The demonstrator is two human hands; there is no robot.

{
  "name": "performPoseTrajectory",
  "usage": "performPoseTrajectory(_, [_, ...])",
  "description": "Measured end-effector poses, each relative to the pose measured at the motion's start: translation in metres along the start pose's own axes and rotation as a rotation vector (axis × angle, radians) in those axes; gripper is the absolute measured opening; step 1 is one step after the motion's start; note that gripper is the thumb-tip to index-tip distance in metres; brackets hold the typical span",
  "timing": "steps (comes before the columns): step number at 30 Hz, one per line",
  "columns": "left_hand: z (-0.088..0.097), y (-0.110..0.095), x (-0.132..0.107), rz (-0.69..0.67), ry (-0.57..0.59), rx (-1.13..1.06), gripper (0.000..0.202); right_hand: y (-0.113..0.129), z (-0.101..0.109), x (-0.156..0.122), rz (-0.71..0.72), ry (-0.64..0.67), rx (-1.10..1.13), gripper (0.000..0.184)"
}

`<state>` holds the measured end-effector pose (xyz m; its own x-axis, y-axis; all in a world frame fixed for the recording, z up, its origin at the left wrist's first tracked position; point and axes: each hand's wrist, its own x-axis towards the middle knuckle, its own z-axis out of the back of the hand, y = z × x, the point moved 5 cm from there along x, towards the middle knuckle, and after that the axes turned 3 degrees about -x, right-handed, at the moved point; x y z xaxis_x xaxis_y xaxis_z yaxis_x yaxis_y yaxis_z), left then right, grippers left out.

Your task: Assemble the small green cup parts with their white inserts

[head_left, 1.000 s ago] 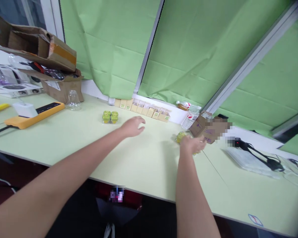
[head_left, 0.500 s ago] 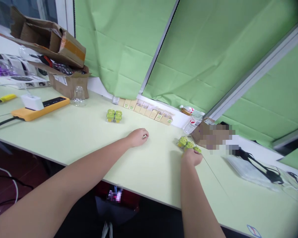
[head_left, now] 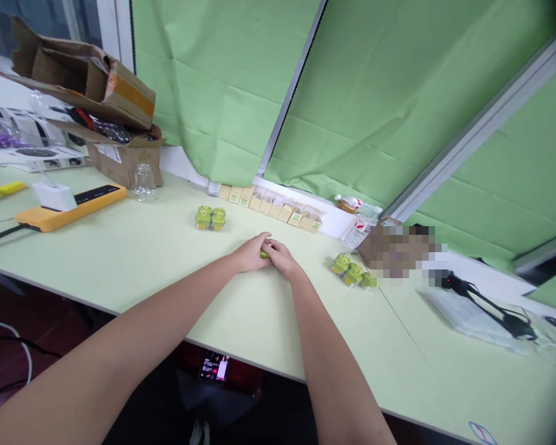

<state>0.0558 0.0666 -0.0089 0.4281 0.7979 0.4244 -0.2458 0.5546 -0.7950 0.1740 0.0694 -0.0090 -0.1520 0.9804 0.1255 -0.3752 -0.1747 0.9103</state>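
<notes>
My left hand (head_left: 251,254) and my right hand (head_left: 280,256) meet above the middle of the table. Between them shows a bit of a small green-lidded container (head_left: 264,254), mostly covered by the fingers. Both hands are closed around it. To the right stands a short row of small clear containers with green lids (head_left: 353,274), with yellow inside and a loop on top. A second cluster of the same green-lidded containers (head_left: 211,217) stands left of my hands.
Small cardboard boxes (head_left: 285,213) line the wall behind. Left are an orange power strip (head_left: 86,204), a clear jar (head_left: 144,184) and open cartons (head_left: 125,157). Plastic bottles (head_left: 356,232) lie at the back right, a black cabled device (head_left: 491,309) farther right.
My right hand has moved left from the right-hand row of containers and now meets my left hand, with a green-lidded container between them. My left hand has shifted slightly left.
</notes>
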Motion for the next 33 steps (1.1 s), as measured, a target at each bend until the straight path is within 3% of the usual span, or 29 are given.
performPoseTrajectory(3, [0.004,0.002,0.000,0.015,0.018,0.012,0.087,0.001,0.005,-0.009,0.060,0.068,0.159,0.037])
performPoseTrajectory(10, [0.011,-0.004,-0.002,0.087,0.003,0.157,0.090,0.002,0.012,-0.011,-0.002,-0.036,0.186,0.035])
performPoseTrajectory(15, [0.010,-0.007,0.001,0.089,-0.031,0.103,0.069,0.003,0.020,-0.005,-0.009,-0.287,0.206,0.028])
performPoseTrajectory(20, [0.008,-0.010,0.001,0.045,-0.064,0.060,0.037,0.003,0.017,-0.004,-0.002,-0.351,0.269,0.032])
performPoseTrajectory(26, [0.008,-0.002,-0.002,0.081,-0.051,0.101,0.045,-0.005,0.047,-0.007,-0.017,-0.630,0.492,0.025])
performPoseTrajectory(30, [0.011,0.005,-0.002,0.093,-0.094,0.143,0.047,-0.024,0.058,-0.008,-0.229,-0.613,0.668,0.015])
performPoseTrajectory(33, [0.014,0.007,0.000,0.083,-0.112,0.235,0.032,-0.023,0.052,-0.009,-0.244,-0.535,0.679,0.018])
